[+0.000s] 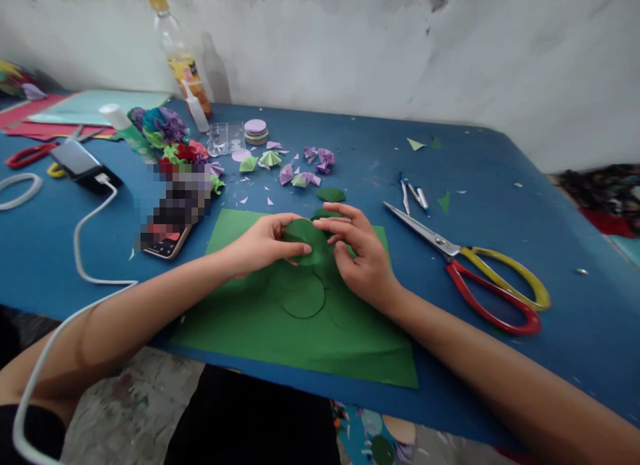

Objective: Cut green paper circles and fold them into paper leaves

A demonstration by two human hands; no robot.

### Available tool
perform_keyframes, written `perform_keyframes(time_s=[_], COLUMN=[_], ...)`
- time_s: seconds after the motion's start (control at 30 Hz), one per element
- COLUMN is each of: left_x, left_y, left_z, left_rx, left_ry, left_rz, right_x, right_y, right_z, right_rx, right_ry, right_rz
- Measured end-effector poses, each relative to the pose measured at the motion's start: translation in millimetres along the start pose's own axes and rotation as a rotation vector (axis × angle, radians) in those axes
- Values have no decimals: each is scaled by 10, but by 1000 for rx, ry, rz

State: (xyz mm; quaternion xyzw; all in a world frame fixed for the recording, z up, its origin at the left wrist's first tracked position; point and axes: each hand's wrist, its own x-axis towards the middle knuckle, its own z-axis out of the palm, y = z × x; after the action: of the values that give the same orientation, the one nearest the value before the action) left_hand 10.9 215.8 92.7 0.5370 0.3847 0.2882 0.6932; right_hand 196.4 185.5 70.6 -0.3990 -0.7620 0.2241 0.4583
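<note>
A white cable lies nearest my camera, and beyond it my left hand pinches a green disc over the green sheet, right hand's fingers apart at its edge: seemingly paper-handling, calling next for light pressure.

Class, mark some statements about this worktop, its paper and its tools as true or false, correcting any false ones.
1. The left hand holds a green paper disc above a green sheet, the right hand close by. True.
2. The large scissors have one red and one yellow handle. True.
3. They lie on the sheet. False: they lie on the blue table, right of it.
4. The bottle stands near the wall. True.
5. It has a blue top. False: its cap is yellow.
</note>
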Motion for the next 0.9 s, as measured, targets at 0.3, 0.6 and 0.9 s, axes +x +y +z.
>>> perform_keyframes(time_s=[0.3,0.6,0.9], left_x=[-6,-30,-45], left_y=[36,-10,-60], left_z=[-18,-29,-2], left_rx=[59,206,309], left_ry=[70,-140,-265], left_rz=[-9,105,130], right_x=[-14,38,62], right_y=[38,-1,-61], right_z=[-22,-26,-2], right_rx=[-199,-64,86], right_ry=[-47,-56,-29], right_rz=[-160,15,254])
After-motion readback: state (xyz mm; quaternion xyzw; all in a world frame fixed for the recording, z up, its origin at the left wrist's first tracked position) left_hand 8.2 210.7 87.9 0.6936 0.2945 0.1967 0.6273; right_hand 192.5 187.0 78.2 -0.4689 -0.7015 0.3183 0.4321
